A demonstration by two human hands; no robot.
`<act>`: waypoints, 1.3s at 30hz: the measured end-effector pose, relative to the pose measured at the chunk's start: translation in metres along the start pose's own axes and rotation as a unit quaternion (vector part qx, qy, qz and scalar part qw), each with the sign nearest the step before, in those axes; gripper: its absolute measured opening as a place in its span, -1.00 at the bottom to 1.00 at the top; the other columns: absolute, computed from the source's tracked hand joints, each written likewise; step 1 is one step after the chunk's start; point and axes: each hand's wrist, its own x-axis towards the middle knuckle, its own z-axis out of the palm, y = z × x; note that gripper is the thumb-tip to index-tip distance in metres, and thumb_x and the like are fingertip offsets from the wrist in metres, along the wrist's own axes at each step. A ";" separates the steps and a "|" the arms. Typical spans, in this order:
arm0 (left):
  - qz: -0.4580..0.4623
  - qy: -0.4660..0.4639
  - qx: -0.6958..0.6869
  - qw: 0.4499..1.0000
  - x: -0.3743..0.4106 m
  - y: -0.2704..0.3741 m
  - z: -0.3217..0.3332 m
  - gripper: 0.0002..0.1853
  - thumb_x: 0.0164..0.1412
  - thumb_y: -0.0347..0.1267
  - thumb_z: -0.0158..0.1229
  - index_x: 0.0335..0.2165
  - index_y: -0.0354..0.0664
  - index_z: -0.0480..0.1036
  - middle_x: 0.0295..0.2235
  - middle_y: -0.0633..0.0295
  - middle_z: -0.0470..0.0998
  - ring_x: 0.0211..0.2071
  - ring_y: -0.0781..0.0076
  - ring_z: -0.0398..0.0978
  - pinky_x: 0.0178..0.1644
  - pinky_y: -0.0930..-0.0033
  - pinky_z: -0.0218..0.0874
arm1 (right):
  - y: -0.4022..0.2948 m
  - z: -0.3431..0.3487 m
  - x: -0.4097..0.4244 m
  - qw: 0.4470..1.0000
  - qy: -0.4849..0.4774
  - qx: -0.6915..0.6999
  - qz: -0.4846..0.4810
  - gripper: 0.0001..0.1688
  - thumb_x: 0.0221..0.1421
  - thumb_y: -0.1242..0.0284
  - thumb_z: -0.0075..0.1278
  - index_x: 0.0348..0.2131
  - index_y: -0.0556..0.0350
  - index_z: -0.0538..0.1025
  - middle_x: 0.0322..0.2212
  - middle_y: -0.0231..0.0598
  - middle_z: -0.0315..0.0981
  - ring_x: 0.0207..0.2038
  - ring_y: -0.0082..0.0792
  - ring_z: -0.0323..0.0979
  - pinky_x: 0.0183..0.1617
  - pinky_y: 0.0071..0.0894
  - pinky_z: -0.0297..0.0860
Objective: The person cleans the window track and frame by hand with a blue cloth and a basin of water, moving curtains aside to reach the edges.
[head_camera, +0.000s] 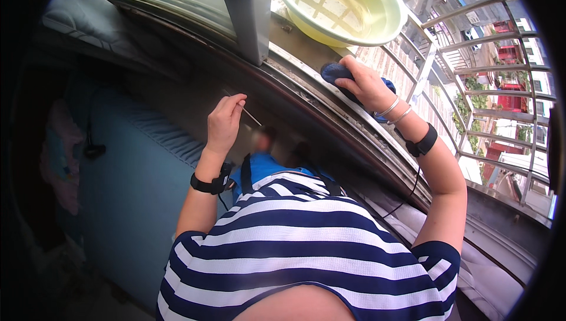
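Observation:
My left hand (225, 122) pinches a thin metallic rod (251, 114) between thumb and fingers, above the dark floor beside the windowsill. A dark blue cloth (338, 73) is bunched in my right hand (363, 83), over the outer side of the window track (309, 91). Beyond that hand, a pale yellow-green plastic basin (309, 24) with water in it rests on the outer ledge against the window bars.
A grey window frame post (254, 15) stands left of the basin. Metal security bars (491, 71) curve along the right, with buildings far below. A bed with a light blue cover (141, 179) lies at left. Thin cables hang from both wristbands.

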 end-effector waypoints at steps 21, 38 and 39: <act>-0.022 -0.011 -0.001 1.000 -0.007 -0.006 -0.005 -0.87 0.19 -0.45 0.08 -0.27 -0.19 0.50 -0.45 0.08 0.49 -0.45 0.08 0.48 -0.40 0.28 0.31 | -0.056 0.077 0.076 0.935 -0.146 -0.314 -0.071 -0.70 -0.07 0.49 -0.08 -0.26 -0.06 0.52 -0.53 -0.18 0.48 -0.36 -0.12 0.47 -0.31 -0.24 0.40; 0.018 -0.060 0.003 0.998 0.009 -0.007 0.016 -0.86 0.20 -0.45 0.07 -0.26 -0.21 0.50 -0.43 0.07 0.49 -0.42 0.07 0.49 -0.37 0.27 0.31 | -0.005 -0.003 -0.118 0.938 -0.196 -0.285 -0.013 -0.77 -0.20 0.47 0.05 -0.39 -0.02 0.57 -0.58 -0.34 0.34 -0.38 -0.30 0.32 -0.27 -0.34 0.22; 0.020 -0.065 0.004 0.998 0.011 -0.006 0.018 -0.86 0.20 -0.45 0.07 -0.26 -0.21 0.50 -0.43 0.07 0.49 -0.42 0.07 0.48 -0.37 0.27 0.31 | -0.002 -0.008 -0.126 0.942 -0.198 -0.271 0.003 -0.77 -0.21 0.48 0.06 -0.40 -0.02 0.58 -0.58 -0.34 0.34 -0.38 -0.29 0.33 -0.26 -0.34 0.23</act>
